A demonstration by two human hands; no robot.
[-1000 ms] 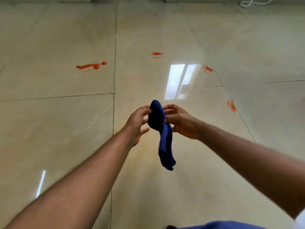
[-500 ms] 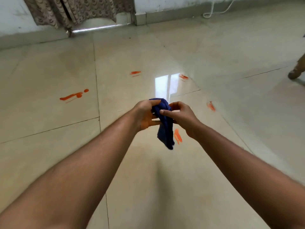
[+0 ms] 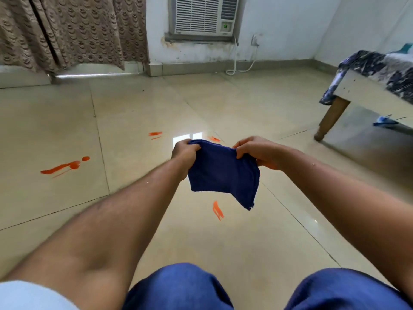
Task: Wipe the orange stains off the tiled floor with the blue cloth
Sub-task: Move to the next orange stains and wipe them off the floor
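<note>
A dark blue cloth (image 3: 223, 173) hangs spread in the air between my two hands, above the glossy beige tiled floor (image 3: 223, 242). My left hand (image 3: 184, 153) grips its upper left corner and my right hand (image 3: 257, 153) grips its upper right edge. Orange stains mark the tiles: a long smear with a dot (image 3: 64, 166) at the left, a short streak (image 3: 155, 134) farther off, a small one (image 3: 214, 138) just beyond the cloth, and a streak (image 3: 217, 210) below the cloth's hanging corner.
A bed with a patterned blue cover (image 3: 377, 70) and a wooden leg (image 3: 328, 118) stands at the right. A curtain (image 3: 73, 32) and a wall air conditioner (image 3: 203, 15) with a trailing white cable (image 3: 241, 66) line the far wall. My blue-clad knees (image 3: 263, 289) fill the bottom edge.
The cloth was bunched and dangling between my hands; now both hands have pulled apart and it is spread open. The view has tilted up, bringing the wall and bed into sight.
</note>
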